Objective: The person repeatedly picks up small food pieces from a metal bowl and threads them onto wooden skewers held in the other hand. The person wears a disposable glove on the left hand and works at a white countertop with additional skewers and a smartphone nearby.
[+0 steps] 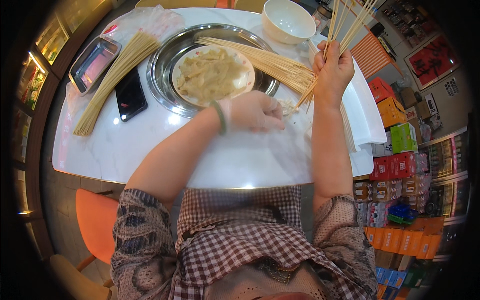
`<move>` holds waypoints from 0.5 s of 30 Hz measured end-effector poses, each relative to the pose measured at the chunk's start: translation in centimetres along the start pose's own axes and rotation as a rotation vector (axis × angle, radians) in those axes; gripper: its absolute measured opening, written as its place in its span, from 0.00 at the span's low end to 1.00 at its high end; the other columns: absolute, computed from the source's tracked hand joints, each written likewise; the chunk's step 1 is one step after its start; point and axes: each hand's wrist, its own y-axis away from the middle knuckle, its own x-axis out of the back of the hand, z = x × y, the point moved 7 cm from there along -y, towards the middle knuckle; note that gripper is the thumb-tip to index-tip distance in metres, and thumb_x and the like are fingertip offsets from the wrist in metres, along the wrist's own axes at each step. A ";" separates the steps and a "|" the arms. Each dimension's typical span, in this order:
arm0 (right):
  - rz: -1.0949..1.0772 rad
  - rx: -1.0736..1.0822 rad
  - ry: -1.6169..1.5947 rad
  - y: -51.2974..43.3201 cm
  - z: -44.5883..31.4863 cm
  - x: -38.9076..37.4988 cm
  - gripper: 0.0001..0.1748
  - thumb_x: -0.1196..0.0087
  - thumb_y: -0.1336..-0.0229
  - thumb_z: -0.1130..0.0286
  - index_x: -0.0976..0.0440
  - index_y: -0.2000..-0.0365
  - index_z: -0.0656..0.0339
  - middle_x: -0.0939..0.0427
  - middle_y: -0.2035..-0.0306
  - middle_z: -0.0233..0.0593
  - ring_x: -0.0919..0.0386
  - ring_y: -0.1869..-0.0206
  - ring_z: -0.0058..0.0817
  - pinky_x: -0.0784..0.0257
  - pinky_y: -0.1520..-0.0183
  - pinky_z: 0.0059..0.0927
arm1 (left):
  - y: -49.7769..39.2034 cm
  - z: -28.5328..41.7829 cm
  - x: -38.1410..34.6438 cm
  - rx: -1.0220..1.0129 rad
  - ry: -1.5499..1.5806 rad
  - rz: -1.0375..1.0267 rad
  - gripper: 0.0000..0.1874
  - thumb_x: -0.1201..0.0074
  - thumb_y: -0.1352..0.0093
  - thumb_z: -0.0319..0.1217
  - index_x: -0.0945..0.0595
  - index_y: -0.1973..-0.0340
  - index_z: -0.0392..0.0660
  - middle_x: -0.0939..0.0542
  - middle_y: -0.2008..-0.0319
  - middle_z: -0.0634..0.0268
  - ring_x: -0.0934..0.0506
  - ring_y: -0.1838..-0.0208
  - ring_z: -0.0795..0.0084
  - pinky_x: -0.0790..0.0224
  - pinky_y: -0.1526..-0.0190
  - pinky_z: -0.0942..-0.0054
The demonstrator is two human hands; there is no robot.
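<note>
My right hand [333, 69], bare, grips several thin bamboo skewers [352, 18] that fan out above and poke out below the fist. My left hand [257, 112] wears a clear glove and has a green bangle at the wrist. Its fingers are curled over the table near some whitish scraps [288, 107]; whether they hold anything is hidden. Behind it, a plate [242, 80] with pale, slippery-looking food pieces [210, 75] sits in a round steel tray [159, 80]. A skewer bundle [270, 60] lies across the tray's rim, its near ends by my right hand.
On the left lie another bundle of sticks [116, 82], a black phone [130, 95], a rectangular metal tray [93, 65] and a plastic bag [150, 18]. A white bowl [288, 22] stands at the back. A white tray [362, 116] borders the right side. An orange chair [95, 221] is below left.
</note>
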 end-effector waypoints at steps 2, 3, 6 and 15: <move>0.006 0.031 -0.003 0.0 -0.2 -0.5 0.14 0.52 0.25 0.66 0.31 0.69 0.63 0.34 0.79 0.28 0.43 0.82 0.12 0.51 0.80 0.20 | -0.1 -0.1 0.0 0.027 0.010 -0.005 0.10 0.40 0.29 0.36 0.16 0.63 0.42 0.19 0.76 0.69 0.23 0.75 0.80 0.29 0.70 0.75; 0.013 0.022 0.003 0.1 0.0 -0.6 0.14 0.52 0.25 0.66 0.31 0.69 0.63 0.33 0.78 0.28 0.43 0.82 0.12 0.50 0.80 0.20 | -0.3 -0.1 0.1 0.021 0.022 0.007 0.09 0.40 0.29 0.35 0.16 0.63 0.42 0.20 0.77 0.69 0.23 0.76 0.80 0.29 0.71 0.75; 0.021 -0.004 0.006 0.7 0.6 -0.9 0.14 0.52 0.25 0.66 0.31 0.69 0.63 0.32 0.76 0.29 0.42 0.81 0.13 0.49 0.80 0.20 | -0.6 -0.6 0.3 0.024 0.011 0.037 0.06 0.43 0.28 0.30 0.17 0.64 0.40 0.20 0.77 0.69 0.25 0.77 0.81 0.31 0.73 0.77; -0.045 -0.152 0.063 4.5 4.2 -1.6 0.13 0.51 0.25 0.65 0.31 0.66 0.63 0.28 0.74 0.30 0.39 0.80 0.12 0.43 0.79 0.19 | -1.2 -1.5 1.1 0.021 0.155 0.178 0.08 0.42 0.29 0.31 0.17 0.64 0.39 0.18 0.76 0.65 0.21 0.77 0.76 0.28 0.73 0.74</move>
